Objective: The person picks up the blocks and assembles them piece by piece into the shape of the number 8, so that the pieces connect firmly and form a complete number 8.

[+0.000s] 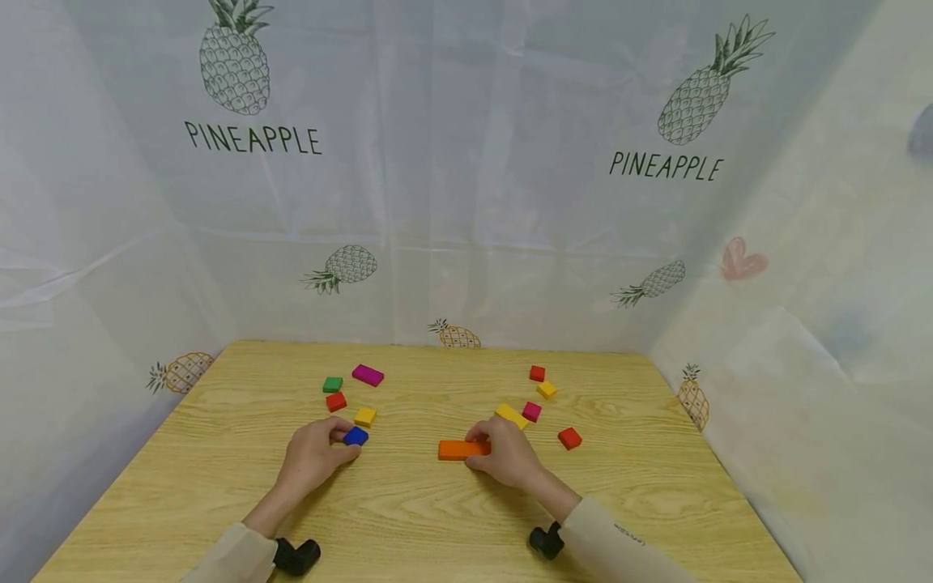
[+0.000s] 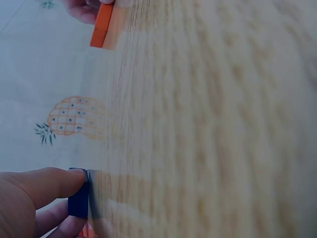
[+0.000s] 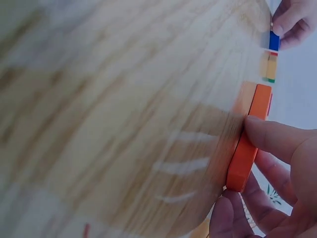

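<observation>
My left hand [image 1: 312, 455] pinches a small blue block [image 1: 355, 436] between thumb and fingers on the wooden table. In the left wrist view, the thumb lies along one edge of that blue block [image 2: 78, 198]. To its right, my right hand [image 1: 510, 458] grips a long orange block [image 1: 453, 450] near its right end. The right wrist view shows the thumb on one side of the orange block [image 3: 251, 144] and fingers on the other. A yellow square block [image 1: 365, 417] lies just beyond the blue one. Partly behind the right hand is a longer yellow block [image 1: 512, 415].
Red [image 1: 336, 402], green [image 1: 332, 385] and purple [image 1: 368, 375] blocks lie at the back left. On the right are a pink block [image 1: 532, 411], a small yellow block [image 1: 547, 390] and two red blocks [image 1: 537, 373]. Pineapple-printed curtain [image 1: 466, 202] surrounds the wooden table [image 1: 408, 518].
</observation>
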Action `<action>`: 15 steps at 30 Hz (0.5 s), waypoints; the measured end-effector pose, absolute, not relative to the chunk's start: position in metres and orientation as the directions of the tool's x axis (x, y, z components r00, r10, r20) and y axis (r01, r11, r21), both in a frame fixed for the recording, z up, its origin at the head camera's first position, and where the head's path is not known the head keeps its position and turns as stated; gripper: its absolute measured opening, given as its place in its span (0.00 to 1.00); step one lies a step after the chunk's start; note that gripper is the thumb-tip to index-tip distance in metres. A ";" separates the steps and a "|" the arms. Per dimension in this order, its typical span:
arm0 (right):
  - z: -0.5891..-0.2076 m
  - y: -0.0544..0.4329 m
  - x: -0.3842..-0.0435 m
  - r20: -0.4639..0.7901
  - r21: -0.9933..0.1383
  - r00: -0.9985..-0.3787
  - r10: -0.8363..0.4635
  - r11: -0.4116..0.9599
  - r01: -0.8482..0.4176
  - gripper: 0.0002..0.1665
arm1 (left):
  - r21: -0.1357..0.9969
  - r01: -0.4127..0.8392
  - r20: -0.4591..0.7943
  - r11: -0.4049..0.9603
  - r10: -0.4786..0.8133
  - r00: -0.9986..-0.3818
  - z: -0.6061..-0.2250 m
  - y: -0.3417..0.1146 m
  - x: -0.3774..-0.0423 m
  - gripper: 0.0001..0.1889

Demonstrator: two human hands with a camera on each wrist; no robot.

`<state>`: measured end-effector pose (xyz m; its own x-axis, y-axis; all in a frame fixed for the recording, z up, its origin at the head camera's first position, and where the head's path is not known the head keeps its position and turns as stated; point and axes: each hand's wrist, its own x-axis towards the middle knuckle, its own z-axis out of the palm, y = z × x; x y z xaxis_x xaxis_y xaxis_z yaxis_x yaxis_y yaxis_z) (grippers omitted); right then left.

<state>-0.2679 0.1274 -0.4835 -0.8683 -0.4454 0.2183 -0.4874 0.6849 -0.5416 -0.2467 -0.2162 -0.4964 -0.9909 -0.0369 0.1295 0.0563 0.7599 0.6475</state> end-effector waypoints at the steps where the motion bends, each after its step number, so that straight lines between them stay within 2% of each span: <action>1: -0.484 0.128 -0.268 0.216 -0.545 -0.869 -0.446 0.683 -0.486 0.12 | 0.647 0.058 0.130 0.760 -0.035 -0.991 -0.497 -0.216 -0.247 0.18; 15: -0.490 0.139 -0.273 0.153 -0.626 -0.868 -0.473 0.633 -0.455 0.15 | 0.651 0.057 0.128 0.757 -0.035 -0.991 -0.497 -0.217 -0.246 0.18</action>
